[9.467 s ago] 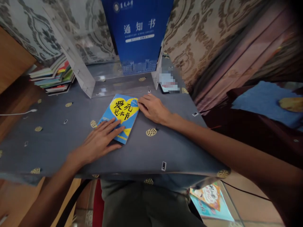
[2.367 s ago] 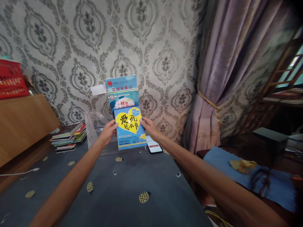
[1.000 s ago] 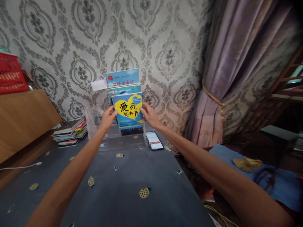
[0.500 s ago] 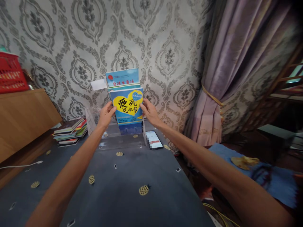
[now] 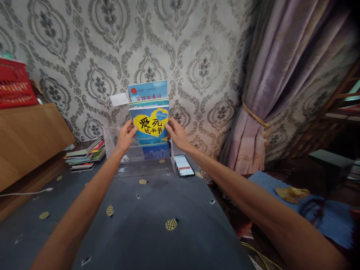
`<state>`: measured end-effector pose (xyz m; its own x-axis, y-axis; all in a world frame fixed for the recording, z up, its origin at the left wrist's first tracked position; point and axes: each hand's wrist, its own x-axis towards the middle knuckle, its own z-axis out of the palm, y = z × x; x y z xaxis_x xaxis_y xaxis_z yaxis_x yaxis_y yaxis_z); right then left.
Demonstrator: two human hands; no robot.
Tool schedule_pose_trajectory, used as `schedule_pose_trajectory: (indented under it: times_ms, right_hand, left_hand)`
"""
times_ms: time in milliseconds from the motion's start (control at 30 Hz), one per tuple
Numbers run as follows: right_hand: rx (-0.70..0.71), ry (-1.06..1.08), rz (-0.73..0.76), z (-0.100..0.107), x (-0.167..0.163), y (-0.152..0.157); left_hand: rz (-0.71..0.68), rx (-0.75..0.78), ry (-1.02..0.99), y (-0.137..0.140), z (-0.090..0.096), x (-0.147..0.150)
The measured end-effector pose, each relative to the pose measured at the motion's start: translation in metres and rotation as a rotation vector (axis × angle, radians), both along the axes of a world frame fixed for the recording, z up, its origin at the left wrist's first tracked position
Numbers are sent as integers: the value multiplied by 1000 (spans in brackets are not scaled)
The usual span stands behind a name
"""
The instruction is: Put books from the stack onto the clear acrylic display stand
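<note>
My left hand (image 5: 125,135) and my right hand (image 5: 177,134) are closed on the two side edges of a blue book (image 5: 150,125) with a yellow heart and black characters on its cover. The book stands nearly upright, tilted slightly. Below it, a darker blue part shows behind a clear plastic book rack (image 5: 135,165); whether it belongs to the same book I cannot tell. Behind rise a light blue book (image 5: 147,90) and a greenish-blue book edge (image 5: 165,102). A white label (image 5: 119,99) sticks out at their left.
A phone (image 5: 183,165) lies right of the rack on the dark patterned tablecloth (image 5: 135,228). At left are a pile of books (image 5: 84,153), a white cable (image 5: 28,193), a wooden cabinet (image 5: 30,146) and a red basket (image 5: 15,84). A curtain (image 5: 250,123) hangs at right.
The view has shifted slightly. Both hands keep hold of the heart-cover book, whose lower part has moved a little left of the darker blue part below it.
</note>
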<state>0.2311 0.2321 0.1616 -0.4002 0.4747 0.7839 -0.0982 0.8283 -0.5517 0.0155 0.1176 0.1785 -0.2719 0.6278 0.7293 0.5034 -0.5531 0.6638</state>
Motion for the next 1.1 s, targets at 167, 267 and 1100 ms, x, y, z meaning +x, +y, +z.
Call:
schedule_pose_trajectory:
  times_ms: [167, 267, 1100]
  right_hand:
    - [9, -14, 5, -3, -1, 2]
    - [-5, -21, 29, -5, 1, 3]
    - [-62, -29, 68, -24, 8, 6]
  left_hand:
    - [10, 0, 2, 3, -6, -7]
    - [-15, 3, 6, 3, -10, -6]
    - [-66, -43, 37, 1, -28, 2]
